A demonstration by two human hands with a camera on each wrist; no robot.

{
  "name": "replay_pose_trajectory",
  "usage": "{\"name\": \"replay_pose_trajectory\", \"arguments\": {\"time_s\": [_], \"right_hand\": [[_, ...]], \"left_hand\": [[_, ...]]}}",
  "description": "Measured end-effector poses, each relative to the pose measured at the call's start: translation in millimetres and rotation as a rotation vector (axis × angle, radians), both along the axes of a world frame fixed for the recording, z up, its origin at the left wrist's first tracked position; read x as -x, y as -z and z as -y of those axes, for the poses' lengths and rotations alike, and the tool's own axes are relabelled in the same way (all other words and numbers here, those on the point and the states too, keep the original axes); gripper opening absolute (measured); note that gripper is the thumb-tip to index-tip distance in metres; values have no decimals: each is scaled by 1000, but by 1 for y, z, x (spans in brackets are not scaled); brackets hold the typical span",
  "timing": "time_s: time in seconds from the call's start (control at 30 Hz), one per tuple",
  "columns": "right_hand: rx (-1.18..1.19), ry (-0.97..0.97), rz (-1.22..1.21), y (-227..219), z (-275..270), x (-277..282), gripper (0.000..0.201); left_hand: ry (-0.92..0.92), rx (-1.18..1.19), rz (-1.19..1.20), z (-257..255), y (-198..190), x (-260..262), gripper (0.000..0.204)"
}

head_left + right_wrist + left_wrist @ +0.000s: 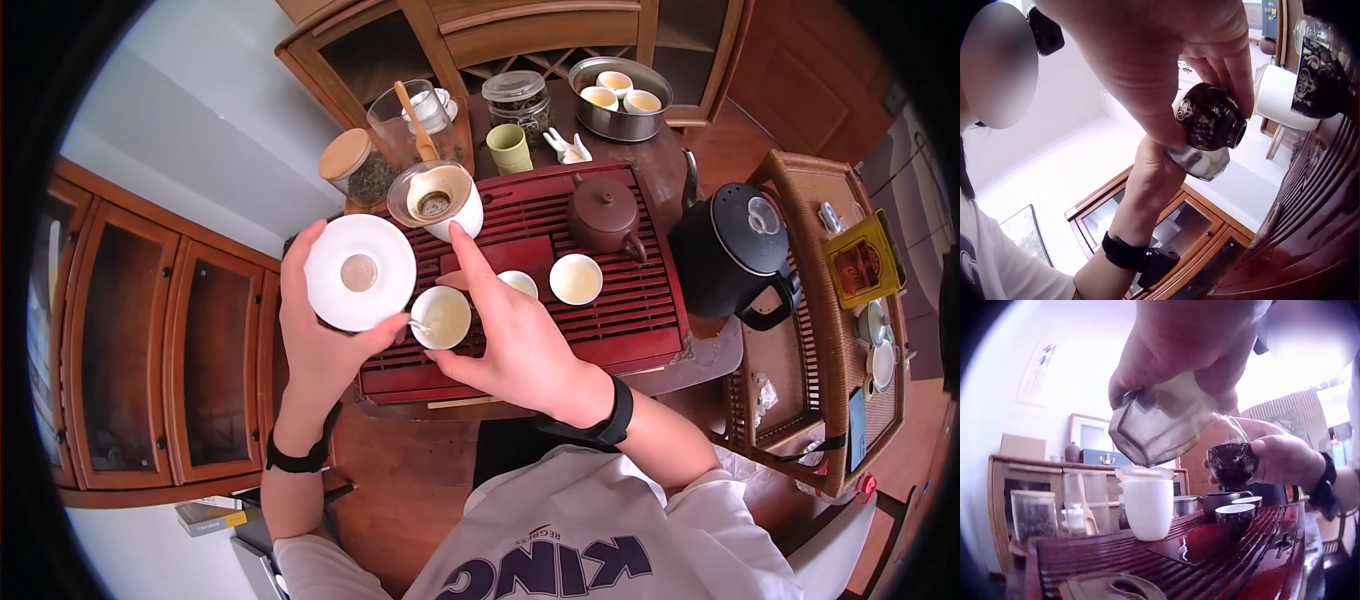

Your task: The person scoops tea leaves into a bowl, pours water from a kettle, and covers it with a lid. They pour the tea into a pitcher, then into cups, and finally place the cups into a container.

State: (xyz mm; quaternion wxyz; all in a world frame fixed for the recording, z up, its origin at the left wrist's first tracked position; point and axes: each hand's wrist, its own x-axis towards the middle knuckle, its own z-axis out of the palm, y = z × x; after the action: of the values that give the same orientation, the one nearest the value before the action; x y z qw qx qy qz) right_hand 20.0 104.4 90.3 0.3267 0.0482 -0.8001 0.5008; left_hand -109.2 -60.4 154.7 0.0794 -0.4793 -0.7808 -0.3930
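My left hand (325, 345) grips a white faceted tea vessel (388, 265) by its edges, tilted towards the right. A thin stream of liquid (1238, 427) runs from it into a small cup. My right hand (530, 360) pinches this cup (443, 320) between thumb and fingers, above the tray's near edge. Its inside is white with pale liquid; its outside (1233, 462) is dark and patterned. Two similar cups, a fuller-looking cup (577, 280) and a partly hidden cup (519, 284), stand on the red slatted tea tray (640, 320). Beyond my hands stands a white pitcher (465, 218) topped by a strainer (436, 205).
A brown teapot (604, 212) sits at the tray's back right. Right of the tray stands a black kettle (735, 245). Behind are a green cup (510, 150), tea jars, including a wooden-lidded jar (350, 165), a hand-shaped ornament (568, 148) and a metal bowl (620, 120) with three cups.
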Motion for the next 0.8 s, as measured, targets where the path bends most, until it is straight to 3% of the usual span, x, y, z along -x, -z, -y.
{"name": "replay_pose_trajectory", "arguments": {"time_s": [0.2,0.5,0.57,0.6,0.7,0.73,0.8], "right_hand": [[9,32,-8,-1,-3,-6,105],[0,31,18,4,-2,-6,105],[-14,35,18,6,-1,-5,105],[-27,31,34,6,0,-4,105],[-41,23,39,9,2,-1,106],[-44,22,27,9,2,1,106],[-43,9,46,9,3,2,107]], "left_hand": [[-79,-386,726,-2,44,13,75],[-160,-421,763,2,62,11,74],[-100,-259,429,5,56,7,84],[-102,-260,431,7,52,5,84],[-93,62,-75,12,38,1,93],[-96,62,-75,12,35,3,93],[92,91,-447,9,29,8,92]]}}
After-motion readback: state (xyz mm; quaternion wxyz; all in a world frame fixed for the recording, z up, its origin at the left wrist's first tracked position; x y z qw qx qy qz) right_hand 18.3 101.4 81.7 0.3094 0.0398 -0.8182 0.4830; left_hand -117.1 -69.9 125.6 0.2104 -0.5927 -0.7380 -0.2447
